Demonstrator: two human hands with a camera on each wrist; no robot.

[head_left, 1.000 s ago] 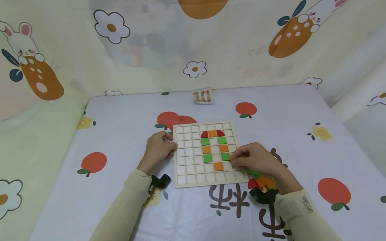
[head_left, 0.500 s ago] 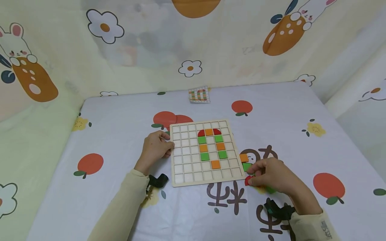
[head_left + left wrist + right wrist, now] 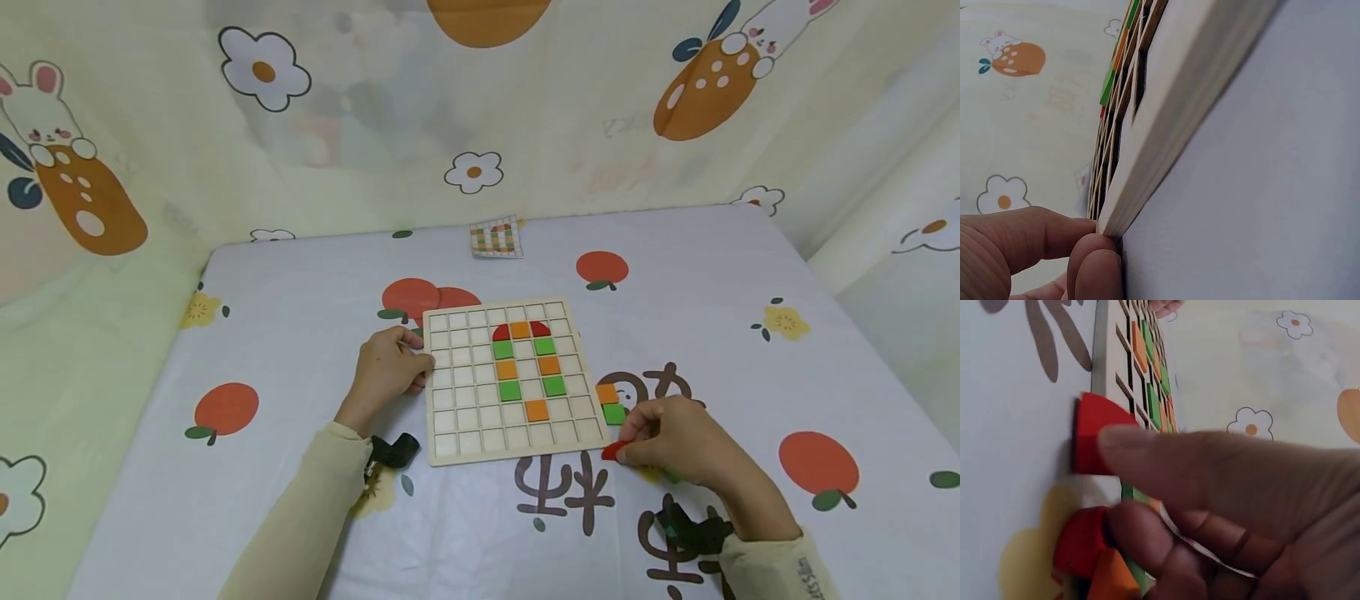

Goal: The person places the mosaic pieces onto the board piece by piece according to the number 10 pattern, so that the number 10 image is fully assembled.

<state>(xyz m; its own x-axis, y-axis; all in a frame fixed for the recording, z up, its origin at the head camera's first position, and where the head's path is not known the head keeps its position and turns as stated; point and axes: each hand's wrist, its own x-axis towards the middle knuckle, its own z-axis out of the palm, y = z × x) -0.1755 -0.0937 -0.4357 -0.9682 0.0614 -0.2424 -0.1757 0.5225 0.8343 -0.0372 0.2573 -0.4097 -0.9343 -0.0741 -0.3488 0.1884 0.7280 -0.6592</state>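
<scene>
A square wooden grid board lies on the table, with red, orange and green tiles set in some of its cells. My left hand pinches the board's left edge; in the left wrist view, thumb and fingertips meet at the wooden rim. Near the board's lower right corner, my right hand has its thumb on a red quarter-round tile. The index finger is apart from that tile. Under the fingers in the right wrist view lie another red tile and an orange tile; the hand partly hides this pile.
A loose orange tile and a green tile lie by the board's right edge. A small card with a coloured grid pattern is at the table's back edge. A printed curtain hangs behind the table.
My right hand has gone from the board's right side down to the loose tiles. The red tile under its thumb has shifted slightly left. My left hand stays at the board's edge.
</scene>
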